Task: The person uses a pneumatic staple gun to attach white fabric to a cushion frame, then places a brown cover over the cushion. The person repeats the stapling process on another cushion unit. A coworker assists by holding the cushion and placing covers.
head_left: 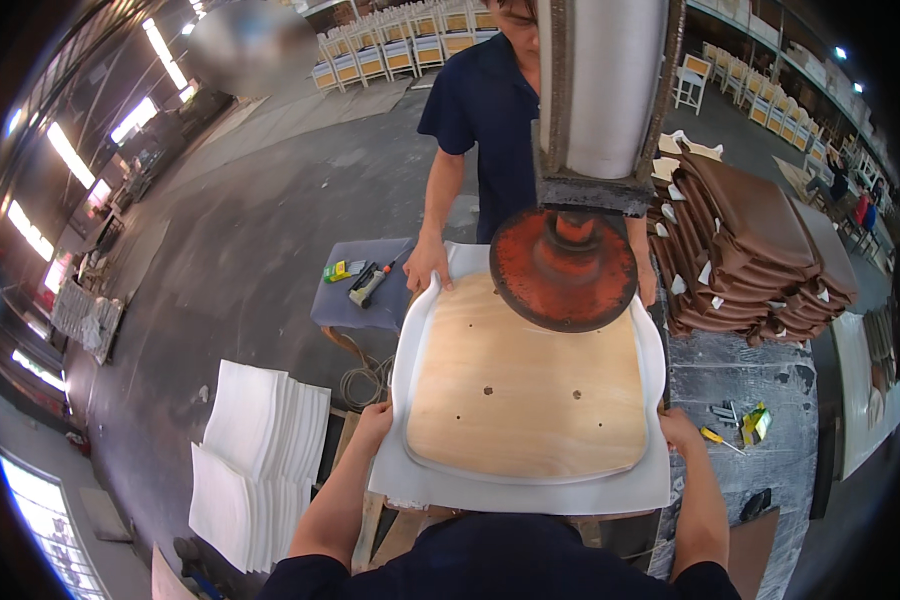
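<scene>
A pale plywood seat board (525,390) lies flat on a white fabric sheet (530,492) that sticks out around it. My left hand (375,418) grips the sheet's near left edge. My right hand (676,428) grips its near right edge. Above the board's far part hangs a round rust-red press plate (563,268) under a grey column (603,90). A person in a dark blue shirt (487,120) stands opposite; one hand (426,266) holds the far left edge, the other is mostly hidden behind the plate.
A stack of white sheets (255,455) lies low on my left. Brown covers (750,245) are piled on the right. A small grey table (342,300) holds a staple tool (368,284). Small tools (735,418) rest on the right bench. White chairs line the back.
</scene>
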Motion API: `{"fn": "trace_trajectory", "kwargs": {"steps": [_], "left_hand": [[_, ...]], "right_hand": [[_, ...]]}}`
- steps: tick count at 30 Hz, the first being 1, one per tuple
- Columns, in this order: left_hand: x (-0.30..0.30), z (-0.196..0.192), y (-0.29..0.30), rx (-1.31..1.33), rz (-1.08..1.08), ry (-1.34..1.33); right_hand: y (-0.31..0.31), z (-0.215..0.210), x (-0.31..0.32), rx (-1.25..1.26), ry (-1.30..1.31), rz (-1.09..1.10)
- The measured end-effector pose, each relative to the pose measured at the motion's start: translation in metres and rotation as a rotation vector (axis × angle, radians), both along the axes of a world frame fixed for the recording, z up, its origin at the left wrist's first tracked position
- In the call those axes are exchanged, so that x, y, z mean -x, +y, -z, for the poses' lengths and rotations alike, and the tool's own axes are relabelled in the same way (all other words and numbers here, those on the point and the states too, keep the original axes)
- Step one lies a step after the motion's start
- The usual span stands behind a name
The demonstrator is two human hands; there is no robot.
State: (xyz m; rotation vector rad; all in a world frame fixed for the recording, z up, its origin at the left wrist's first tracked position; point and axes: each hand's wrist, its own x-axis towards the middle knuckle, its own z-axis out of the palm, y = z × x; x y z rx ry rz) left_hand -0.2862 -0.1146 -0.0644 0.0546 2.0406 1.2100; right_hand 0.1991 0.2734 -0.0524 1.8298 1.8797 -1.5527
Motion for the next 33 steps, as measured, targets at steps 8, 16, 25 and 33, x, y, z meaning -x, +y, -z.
{"fn": "trace_trajectory", "kwargs": {"steps": [8,16,25,33], "left_hand": [[-0.003,-0.006,0.016,0.147,0.11,0.183],[-0.016,-0.019,0.014,0.379,0.253,0.427],[-0.031,-0.023,0.02,0.504,0.355,0.634],[-0.022,-0.013,0.019,0.427,0.321,0.601]], "right_hand": [[-0.007,0.011,-0.001,-0.468,-0.238,-0.187],[-0.032,-0.018,0.026,-0.442,-0.378,-0.256],[-0.037,-0.004,0.016,-0.515,-0.367,-0.208],[-0.034,0.0,0.016,-0.456,-0.385,-0.156]]}}
